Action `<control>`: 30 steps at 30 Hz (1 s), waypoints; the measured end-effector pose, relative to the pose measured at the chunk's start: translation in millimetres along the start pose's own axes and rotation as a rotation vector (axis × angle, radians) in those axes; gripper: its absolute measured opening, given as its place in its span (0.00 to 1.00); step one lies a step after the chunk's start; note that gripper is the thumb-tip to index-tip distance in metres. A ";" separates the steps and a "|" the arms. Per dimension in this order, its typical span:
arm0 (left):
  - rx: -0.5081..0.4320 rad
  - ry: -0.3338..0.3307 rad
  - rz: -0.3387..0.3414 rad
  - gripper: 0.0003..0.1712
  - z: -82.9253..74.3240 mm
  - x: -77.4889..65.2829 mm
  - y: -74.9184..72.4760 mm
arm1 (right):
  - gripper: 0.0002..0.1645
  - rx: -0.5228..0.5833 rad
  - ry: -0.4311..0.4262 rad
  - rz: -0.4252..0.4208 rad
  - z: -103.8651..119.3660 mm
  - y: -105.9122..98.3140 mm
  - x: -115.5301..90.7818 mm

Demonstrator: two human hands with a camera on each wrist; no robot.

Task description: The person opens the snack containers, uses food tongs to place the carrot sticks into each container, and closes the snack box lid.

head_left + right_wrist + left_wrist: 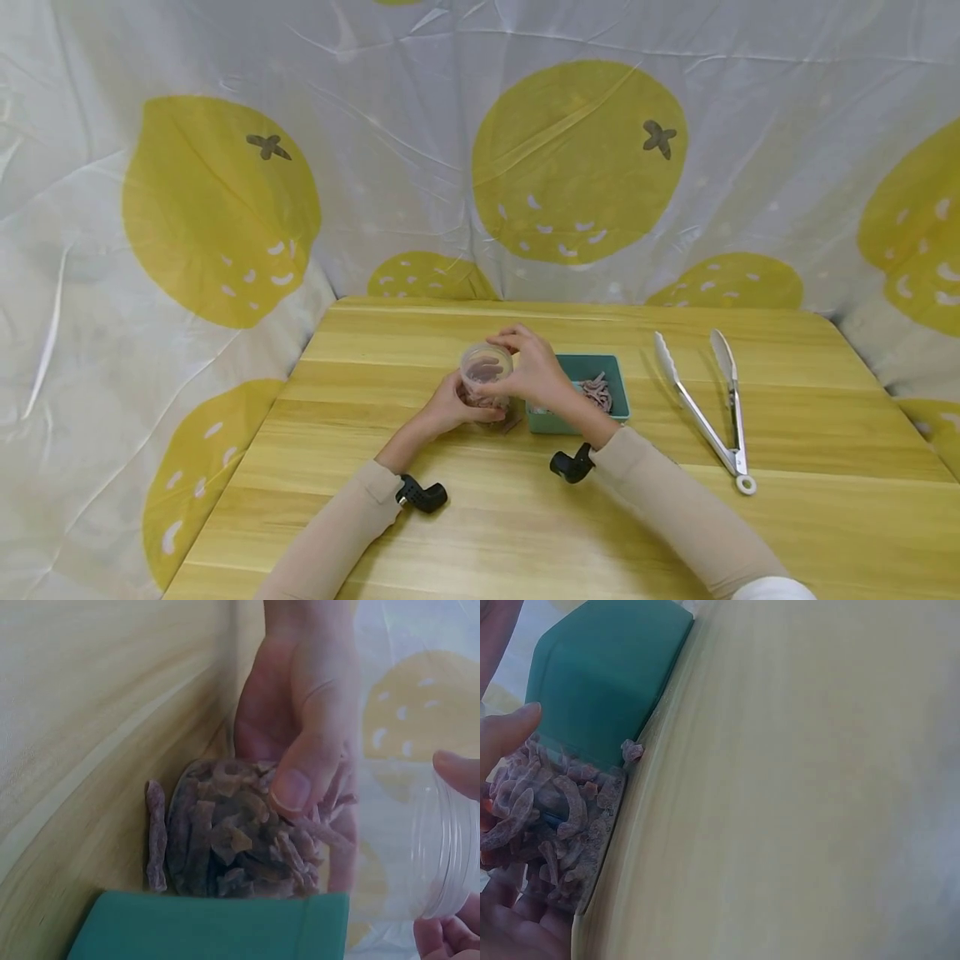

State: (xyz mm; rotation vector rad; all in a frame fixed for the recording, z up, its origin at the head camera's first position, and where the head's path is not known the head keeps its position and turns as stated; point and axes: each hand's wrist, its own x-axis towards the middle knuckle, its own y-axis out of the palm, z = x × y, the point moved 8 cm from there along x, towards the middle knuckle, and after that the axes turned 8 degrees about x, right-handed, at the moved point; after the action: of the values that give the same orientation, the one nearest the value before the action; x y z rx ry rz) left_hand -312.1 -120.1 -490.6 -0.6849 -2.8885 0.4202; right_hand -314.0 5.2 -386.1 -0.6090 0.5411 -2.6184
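Observation:
A clear plastic jar with a threaded neck stands on the wooden table, its lower part filled with dusty purplish-brown dried strips. My left hand grips the jar's lower body from the left, thumb across the near side. Up at the rim, my right hand holds the neck between thumb and fingers, partly covering the jar in the head view. A green rectangular box is just right of the jar, with more strips inside. One loose strip lies on the table beside the jar's base.
Metal tongs lie spread on the right of the table, their ring end toward me. A lemon-patterned cloth hangs behind the table and along its sides. Black wrist cameras sit at both cuffs.

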 end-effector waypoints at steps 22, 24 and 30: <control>0.011 0.014 0.001 0.44 1.1 0.4 -0.2 | 0.44 0.140 0.006 -0.018 -10.8 -3.2 -2.2; 0.014 0.006 -0.002 0.44 1.8 -0.2 -0.6 | 0.43 0.116 0.004 -0.039 -9.1 -2.9 -3.0; 0.004 0.004 -0.001 0.43 1.6 -0.1 -0.4 | 0.42 0.035 0.024 -0.121 -6.4 -2.0 -7.0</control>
State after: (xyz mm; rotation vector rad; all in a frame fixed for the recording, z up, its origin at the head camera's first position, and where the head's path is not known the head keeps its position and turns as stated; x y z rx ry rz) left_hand -312.6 -120.9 -491.9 -0.6822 -2.8837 0.4239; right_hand -311.9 11.8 -392.8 -0.6175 0.4791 -2.7463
